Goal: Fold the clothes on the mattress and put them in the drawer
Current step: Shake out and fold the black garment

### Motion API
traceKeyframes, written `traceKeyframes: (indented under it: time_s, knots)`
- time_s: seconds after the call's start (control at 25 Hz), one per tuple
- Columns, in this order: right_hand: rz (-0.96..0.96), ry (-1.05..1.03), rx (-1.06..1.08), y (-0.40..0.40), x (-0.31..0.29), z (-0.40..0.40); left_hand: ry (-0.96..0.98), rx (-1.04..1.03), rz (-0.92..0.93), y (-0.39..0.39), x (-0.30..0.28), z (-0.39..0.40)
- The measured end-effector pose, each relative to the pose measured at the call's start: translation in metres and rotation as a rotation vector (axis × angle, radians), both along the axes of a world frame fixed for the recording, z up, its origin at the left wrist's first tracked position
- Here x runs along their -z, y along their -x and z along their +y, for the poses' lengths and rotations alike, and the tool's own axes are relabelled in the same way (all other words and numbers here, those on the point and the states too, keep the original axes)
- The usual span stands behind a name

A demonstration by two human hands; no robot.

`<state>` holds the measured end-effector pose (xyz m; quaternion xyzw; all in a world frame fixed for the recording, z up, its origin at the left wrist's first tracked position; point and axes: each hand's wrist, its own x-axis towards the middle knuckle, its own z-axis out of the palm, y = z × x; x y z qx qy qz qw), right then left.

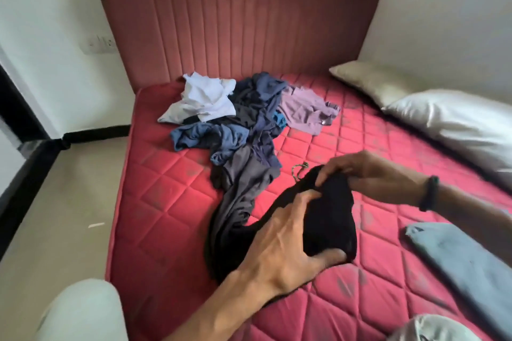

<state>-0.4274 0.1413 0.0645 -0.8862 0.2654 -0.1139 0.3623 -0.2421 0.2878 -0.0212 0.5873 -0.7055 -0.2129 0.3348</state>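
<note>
A black garment (329,219) is grasped at the lower centre of the frame, lifted partly off the red mattress (166,202): its lower edge is pinched by the left hand (288,246), its upper edge by the right hand (371,171). A heap of unfolded clothes (243,119) is seen above it, toward the headboard (238,25). A folded blue piece (465,266) is laid at the lower right.

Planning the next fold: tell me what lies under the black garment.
Red mattress shows around the black garment; a grey garment runs beneath its left edge. Anything else underneath is covered.
</note>
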Motion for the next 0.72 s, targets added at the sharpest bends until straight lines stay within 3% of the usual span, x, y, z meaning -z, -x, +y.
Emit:
traceKeyframes:
  time_s: [0.08,0.2,0.28,0.36,0.52,0.64,0.72]
  knots:
    - [0.011,0.063,-0.044,-0.003,-0.047,0.002,0.066,-0.066,-0.222,-0.002,-0.007,-0.018]
    - [0.036,0.184,-0.080,-0.001,-0.099,0.002,-0.082,-0.030,-0.790,-0.023,-0.011,-0.028]
    - [0.196,0.453,-0.106,0.009,-0.128,0.003,-0.184,0.002,-1.078,-0.053,-0.021,-0.028]
    - [0.498,0.759,-0.111,0.024,-0.144,0.007,-0.172,-0.072,-1.254,-0.092,-0.051,-0.026]
    - [1.010,1.109,-0.036,0.054,-0.151,0.018,0.021,-0.051,-1.401,-0.164,-0.144,-0.026]
    - [0.874,1.275,0.062,0.062,-0.149,0.017,0.402,0.059,-1.391,-0.191,-0.206,-0.028]
    - [0.790,1.259,0.109,0.065,-0.149,0.014,0.412,0.077,-1.342,-0.194,-0.245,-0.031]
